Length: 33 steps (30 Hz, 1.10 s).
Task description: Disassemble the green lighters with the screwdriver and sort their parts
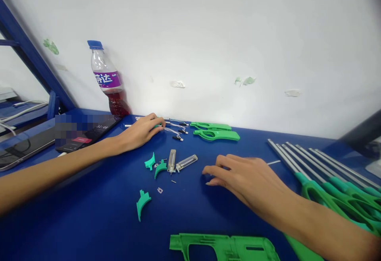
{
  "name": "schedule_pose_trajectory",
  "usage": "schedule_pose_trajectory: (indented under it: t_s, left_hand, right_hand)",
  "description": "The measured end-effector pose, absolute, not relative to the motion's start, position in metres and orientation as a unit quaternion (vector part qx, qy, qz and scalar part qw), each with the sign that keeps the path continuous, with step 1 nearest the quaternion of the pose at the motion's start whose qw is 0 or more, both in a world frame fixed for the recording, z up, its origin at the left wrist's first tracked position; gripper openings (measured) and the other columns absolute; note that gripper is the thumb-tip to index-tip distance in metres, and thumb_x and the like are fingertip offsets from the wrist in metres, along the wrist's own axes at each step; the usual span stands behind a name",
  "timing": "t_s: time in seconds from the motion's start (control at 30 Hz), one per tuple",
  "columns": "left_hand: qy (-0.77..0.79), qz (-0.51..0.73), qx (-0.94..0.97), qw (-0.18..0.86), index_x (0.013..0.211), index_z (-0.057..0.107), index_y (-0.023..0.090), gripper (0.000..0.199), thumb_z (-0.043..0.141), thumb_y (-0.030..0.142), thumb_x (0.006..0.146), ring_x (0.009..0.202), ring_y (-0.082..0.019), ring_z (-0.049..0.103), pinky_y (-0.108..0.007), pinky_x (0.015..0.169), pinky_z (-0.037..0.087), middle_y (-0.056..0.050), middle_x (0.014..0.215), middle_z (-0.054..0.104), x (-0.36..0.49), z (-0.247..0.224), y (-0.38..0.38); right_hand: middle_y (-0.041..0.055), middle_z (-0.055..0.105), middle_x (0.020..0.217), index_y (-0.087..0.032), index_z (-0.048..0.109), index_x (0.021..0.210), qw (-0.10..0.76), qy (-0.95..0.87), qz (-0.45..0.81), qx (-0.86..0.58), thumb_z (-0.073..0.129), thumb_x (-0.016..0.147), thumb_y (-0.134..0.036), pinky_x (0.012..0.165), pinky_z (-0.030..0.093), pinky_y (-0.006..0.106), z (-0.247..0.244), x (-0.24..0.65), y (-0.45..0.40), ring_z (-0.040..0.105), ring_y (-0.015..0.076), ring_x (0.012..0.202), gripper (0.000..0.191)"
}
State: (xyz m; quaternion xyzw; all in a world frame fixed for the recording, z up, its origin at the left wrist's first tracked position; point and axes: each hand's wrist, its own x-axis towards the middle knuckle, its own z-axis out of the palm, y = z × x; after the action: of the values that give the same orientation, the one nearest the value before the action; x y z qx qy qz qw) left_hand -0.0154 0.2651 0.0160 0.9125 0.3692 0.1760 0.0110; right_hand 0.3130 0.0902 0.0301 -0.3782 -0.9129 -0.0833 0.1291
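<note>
My left hand (147,129) rests over a row of thin metal tubes (127,125) with white wires and black ends (177,138). Its thumb and fingers close low on something mostly hidden; a speck of teal shows between them. My right hand (241,173) hovers above the blue table, fingers bent, thumb apart, nothing in its grasp. Between the hands are two clear lighter fuel tanks (172,161), teal curved triggers (143,204), a small screw (174,181) and a tiny pale piece (160,190). Behind them lie two green lighter handle shells (217,135).
Assembled green lighters with long metal barrels (297,157) are grouped at right, near my right forearm. A larger green handle shell (226,247) lies at the front edge. A soda bottle (108,80) leans on the white wall (208,34); a phone (92,134) lies at left.
</note>
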Motion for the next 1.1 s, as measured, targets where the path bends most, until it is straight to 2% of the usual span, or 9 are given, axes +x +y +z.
schedule_pose_trajectory:
  t_s: [0.13, 0.3, 0.37, 0.43, 0.57, 0.7, 0.87, 1.0, 1.1]
  left_hand:
    - [0.372, 0.17, 0.912, -0.006, 0.117, 0.067, 0.021, 0.037, 0.041, 0.046, 0.109, 0.103, -0.028, 0.064, -0.044, 0.091, 0.052, -0.011, 0.112, 0.066, -0.015, 0.016, 0.265]
    - [0.346, 0.195, 0.916, -0.047, 0.119, 0.067, 0.019, 0.034, 0.047, 0.043, 0.108, 0.114, -0.031, 0.057, -0.049, 0.1, 0.045, -0.013, 0.119, 0.064, 0.0, 0.033, 0.221]
    - [0.306, 0.187, 0.932, -0.05, 0.113, 0.068, 0.021, 0.027, 0.049, 0.04, 0.108, 0.105, -0.027, 0.057, -0.045, 0.097, 0.045, -0.008, 0.108, 0.066, 0.011, 0.041, 0.194]
    - [0.228, 0.175, 0.956, -0.063, 0.11, 0.068, 0.02, 0.024, 0.049, 0.034, 0.109, 0.094, -0.025, 0.056, -0.041, 0.086, 0.045, -0.007, 0.099, 0.066, 0.021, 0.048, 0.169]
    - [0.135, 0.168, 0.964, -0.154, 0.108, 0.068, 0.016, 0.023, 0.049, 0.031, 0.11, 0.09, -0.027, 0.057, -0.041, 0.08, 0.042, -0.008, 0.096, 0.068, 0.033, 0.051, 0.136]
    - [0.12, 0.186, 0.96, -0.174, 0.103, 0.068, 0.016, 0.03, 0.045, 0.031, 0.114, 0.088, -0.025, 0.06, -0.04, 0.079, 0.041, -0.008, 0.095, 0.072, 0.032, 0.048, 0.126]
    - [0.115, 0.222, 0.962, -0.112, 0.099, 0.066, 0.017, 0.029, 0.041, 0.017, 0.113, 0.078, -0.019, 0.059, -0.036, 0.08, 0.04, -0.004, 0.092, 0.073, 0.031, 0.052, 0.122]
    - [0.115, 0.223, 0.966, -0.068, 0.1, 0.065, 0.018, 0.027, 0.044, 0.001, 0.097, 0.074, -0.019, 0.058, -0.036, 0.08, 0.041, -0.004, 0.09, 0.072, 0.028, 0.053, 0.116]
    - [0.124, 0.214, 0.967, -0.056, 0.103, 0.064, 0.02, 0.034, 0.045, -0.004, 0.086, 0.081, -0.021, 0.062, -0.036, 0.089, 0.042, -0.004, 0.091, 0.072, 0.023, 0.049, 0.113]
  right_hand:
    - [-0.0018, 0.073, 0.09, -0.024, 0.063, 0.13, 0.134, -0.916, -0.101, -0.365, 0.067, 0.102, -0.022, 0.052, 0.039, 0.033, 0.026, 0.311, 0.092, 0.073, 0.0217, 0.076, 0.028]
    - [-0.0025, 0.076, 0.088, -0.019, 0.024, 0.165, 0.193, -0.902, -0.107, -0.371, 0.07, 0.102, -0.025, 0.049, 0.042, 0.03, 0.023, 0.303, 0.1, 0.073, 0.0203, 0.071, 0.078]
    - [-0.0018, 0.077, 0.089, -0.019, 0.01, 0.169, 0.214, -0.902, -0.096, -0.363, 0.069, 0.103, -0.027, 0.051, 0.045, 0.029, 0.025, 0.299, 0.102, 0.072, 0.0196, 0.068, 0.089]
    - [-0.0006, 0.078, 0.092, -0.02, -0.001, 0.171, 0.224, -0.908, -0.072, -0.347, 0.07, 0.102, -0.028, 0.054, 0.049, 0.028, 0.029, 0.295, 0.101, 0.072, 0.019, 0.066, 0.099]
    - [0.0, 0.08, 0.095, -0.024, -0.016, 0.17, 0.221, -0.92, 0.011, -0.322, 0.073, 0.099, -0.023, 0.058, 0.055, 0.025, 0.035, 0.287, 0.097, 0.074, 0.0173, 0.066, 0.114]
    - [-0.001, 0.081, 0.093, -0.023, -0.02, 0.169, 0.202, -0.932, 0.03, -0.299, 0.068, 0.102, -0.021, 0.053, 0.054, 0.024, 0.038, 0.277, 0.094, 0.075, 0.0173, 0.063, 0.11]
    - [0.0049, 0.083, 0.102, -0.017, -0.022, 0.168, 0.176, -0.945, -0.037, -0.272, 0.049, 0.112, -0.023, 0.049, 0.054, 0.027, 0.039, 0.269, 0.092, 0.081, 0.0221, 0.079, 0.09]
    - [0.0095, 0.082, 0.109, -0.012, -0.009, 0.17, 0.159, -0.947, -0.078, -0.268, 0.041, 0.115, -0.032, 0.048, 0.052, 0.03, 0.039, 0.266, 0.09, 0.08, 0.0222, 0.079, 0.076]
    - [0.0054, 0.081, 0.096, -0.009, 0.006, 0.168, 0.154, -0.954, -0.087, -0.244, 0.035, 0.117, -0.033, 0.046, 0.047, 0.031, 0.038, 0.265, 0.087, 0.079, 0.0207, 0.075, 0.063]
